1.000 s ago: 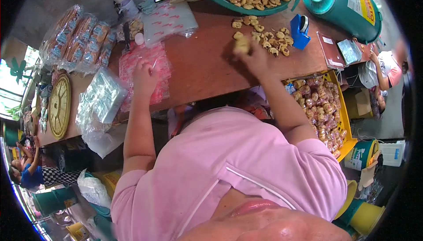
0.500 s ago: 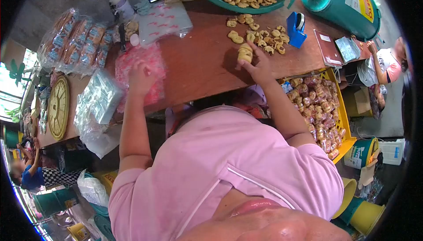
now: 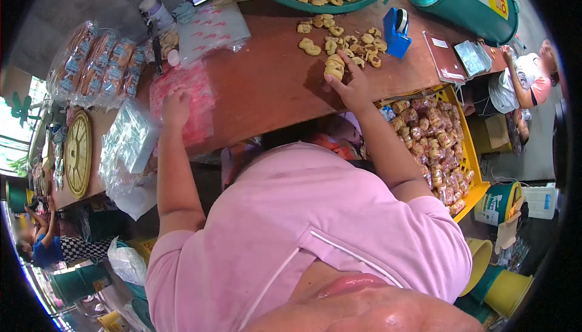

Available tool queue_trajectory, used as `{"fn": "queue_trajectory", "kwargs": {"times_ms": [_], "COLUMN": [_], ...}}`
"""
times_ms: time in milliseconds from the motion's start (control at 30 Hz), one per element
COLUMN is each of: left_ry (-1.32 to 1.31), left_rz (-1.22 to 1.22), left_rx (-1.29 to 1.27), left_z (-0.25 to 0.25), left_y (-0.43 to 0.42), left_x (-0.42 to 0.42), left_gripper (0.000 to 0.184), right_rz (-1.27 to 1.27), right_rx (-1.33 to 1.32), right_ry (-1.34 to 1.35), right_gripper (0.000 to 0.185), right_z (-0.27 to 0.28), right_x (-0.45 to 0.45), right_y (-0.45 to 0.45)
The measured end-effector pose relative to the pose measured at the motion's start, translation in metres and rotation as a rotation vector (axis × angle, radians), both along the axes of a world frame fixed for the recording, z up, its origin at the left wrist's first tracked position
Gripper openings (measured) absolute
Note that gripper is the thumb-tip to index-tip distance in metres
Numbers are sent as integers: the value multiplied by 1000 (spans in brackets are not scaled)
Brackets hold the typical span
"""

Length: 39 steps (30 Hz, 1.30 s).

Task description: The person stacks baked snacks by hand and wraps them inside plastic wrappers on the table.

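Note:
A short stack of cookies is held between the thumb and fingers of my right hand, just above the brown table. Loose cookies lie beyond that hand, with a pair a little to their left. My left hand rests on red-and-white printed plastic bags, fingers bent downward; whether it pinches a bag is too small to tell. Behind the loose cookies stands a green basin full of more cookies.
A blue tape dispenser stands right of the cookies. A yellow crate of wrapped packs sits below the table edge. Clear plastic bags and bagged bread lie left. Two other people are at the far sides.
My right hand has gathered more cookies into a stack and now holds them upright. A pair of cookies lies apart to its left. My left hand stays on the printed bags. The view has shifted slightly.

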<state>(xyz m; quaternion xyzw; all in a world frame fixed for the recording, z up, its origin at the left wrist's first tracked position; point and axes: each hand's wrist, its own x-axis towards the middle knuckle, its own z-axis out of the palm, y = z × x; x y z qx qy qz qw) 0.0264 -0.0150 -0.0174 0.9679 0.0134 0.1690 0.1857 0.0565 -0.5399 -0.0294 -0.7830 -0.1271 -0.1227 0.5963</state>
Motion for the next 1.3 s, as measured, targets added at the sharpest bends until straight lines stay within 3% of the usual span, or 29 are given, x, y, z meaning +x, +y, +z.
{"fn": "queue_trajectory", "kwargs": {"times_ms": [67, 167, 267, 333, 367, 400, 433, 467, 533, 567, 667, 767, 900, 1067, 1167, 1300], "left_ry": [-11, 13, -90, -196, -381, -345, -122, 103, 186, 226, 215, 303, 285, 314, 153, 130], "left_rz": [-20, 223, 177, -55, -317, -541, -611, -678, -655, -643, -644, -372, -318, -322, -601, -833], "left_rx": [130, -24, -412, -377, -293, -272, -295, -315, -126, -31, -349, 79, 78, 90, -230, -172], "left_z": [11, 55, 92, 112, 91, 54, 45, 40, 36, 35, 27, 35, 37, 44, 47, 53], "left_y": [6, -11, -109, -187, -202, -214, -240, -263, -286, -290, -260, -229, -224, -222, -217, -241], "left_x": [-2, 11, -1, -18, -11, 6, -1, -12, -43, -50, -23, -20, -47, -50, -24, 6], "left_gripper": [29, 31, 23, 16, 14, 19, 25, 32, 44, 50, 70, 84, 91, 92, 91, 96], "right_rz": [12, 22, 1, -4, 0, 4, 9, 12, 2, -11, -33, -50, 39, 133, 116, 96], "right_rx": [31, 22, -27, -79, -109, -139, -118, -98, -91, -104, -155, -299, -505, -646, -659, -752], "right_ry": [8, -18, -43, -77, -107, -137, -119, -101, -83, -85, -88, -113, -288, -169, -183, -73], "right_gripper": [76, 77, 77, 76, 74, 73, 73, 72, 72, 71, 74, 81, 89, 90, 91, 91], "right_z": [1, 0, 6, 8, 7, 6, 7, 9, 9, 6, 6, 22, 47, 60, 55, 56], "right_x": [0, 2, -1, -1, 1, 1, 1, 0, -1, 1, 0, -13, -33, -49, -47, -49], "right_y": [2, 6, 10, 10, 7, 6, 6, 6, 6, 5, 2, 10, 41, 58, 58, 62]}}
